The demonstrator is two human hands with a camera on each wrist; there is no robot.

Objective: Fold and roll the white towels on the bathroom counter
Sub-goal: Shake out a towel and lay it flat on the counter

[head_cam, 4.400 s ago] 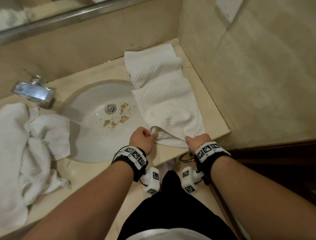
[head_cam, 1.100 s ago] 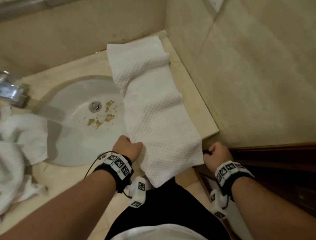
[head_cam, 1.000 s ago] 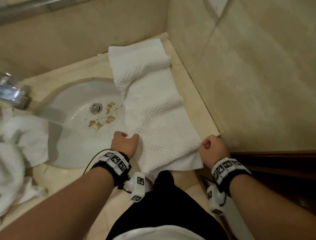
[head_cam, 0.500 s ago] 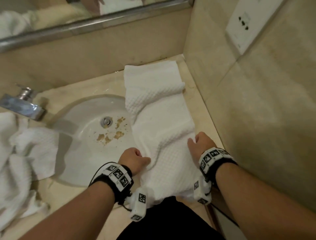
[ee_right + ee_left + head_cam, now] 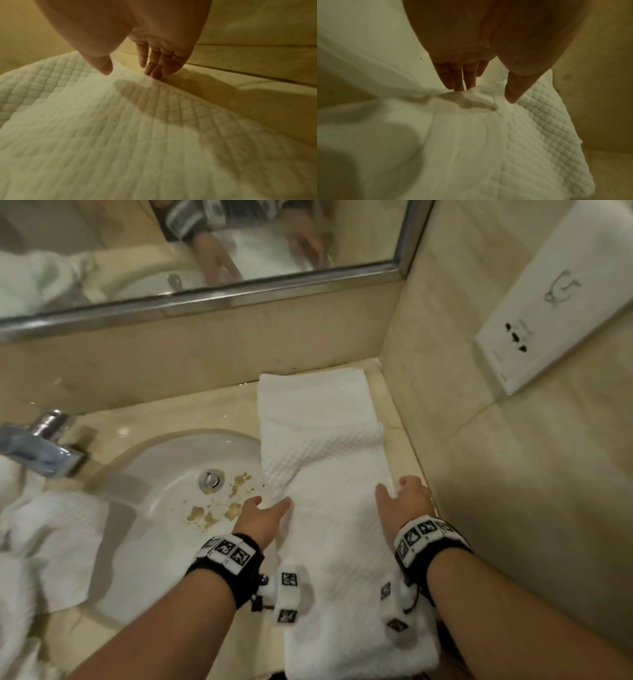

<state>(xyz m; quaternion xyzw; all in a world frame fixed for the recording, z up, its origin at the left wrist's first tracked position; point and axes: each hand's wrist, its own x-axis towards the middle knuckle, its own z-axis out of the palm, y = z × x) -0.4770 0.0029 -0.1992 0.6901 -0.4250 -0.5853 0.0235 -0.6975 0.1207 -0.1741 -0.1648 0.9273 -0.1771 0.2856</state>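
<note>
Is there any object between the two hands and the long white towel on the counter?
No, nothing visible. The left hand and the right hand already touch the long white towel with straight fingers, one at each side edge. The crumpled towel lies apart, beyond the sink.

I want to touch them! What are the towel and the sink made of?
The white waffle-textured towel looks like soft cotton cloth: raised little squares, floppy folds. The white round sink looks like glazed ceramic: smooth and shiny, though I can't be sure.
</note>
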